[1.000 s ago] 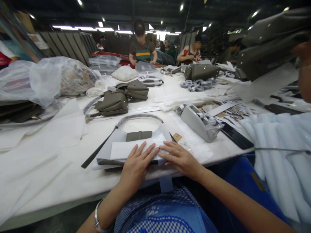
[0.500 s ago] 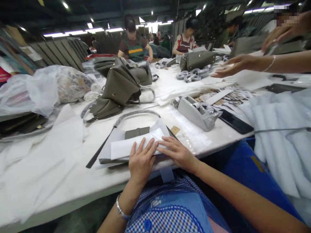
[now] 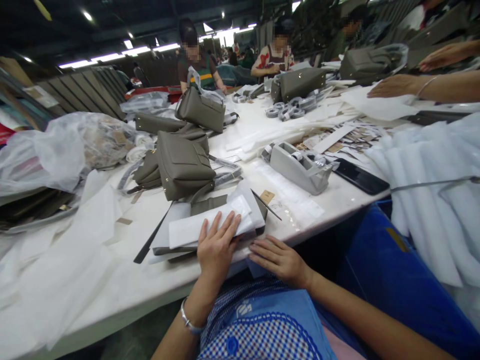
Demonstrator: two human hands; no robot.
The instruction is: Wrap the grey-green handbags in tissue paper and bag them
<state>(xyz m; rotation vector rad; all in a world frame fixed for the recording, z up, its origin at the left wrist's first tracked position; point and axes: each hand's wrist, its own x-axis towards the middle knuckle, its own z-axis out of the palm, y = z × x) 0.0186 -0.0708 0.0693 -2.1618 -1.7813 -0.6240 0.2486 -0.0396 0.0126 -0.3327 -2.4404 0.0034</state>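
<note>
pinning white paper sheet [image 3: 191,229] on flat grey bag [image 3: 210,204] at the table [image 3: 150,280] edge
left hand [image 3: 216,247] open, flat on it; right hand [image 3: 279,259] spread just beside, holding nothing. paper seems light, slippery, crease-prone: lift by an edge.

White desk [image 3: 150,282], long and crowded. Near edge: flat paper-wrapped bag [image 3: 210,227]. Just behind it, an upright olive handbag [image 3: 183,165]. Right side: grey tape dispenser [image 3: 300,167], with a black phone [image 3: 360,177] just beside it. Left side: loose white sheets [image 3: 56,260] and a clear plastic sack [image 3: 56,145].
</note>
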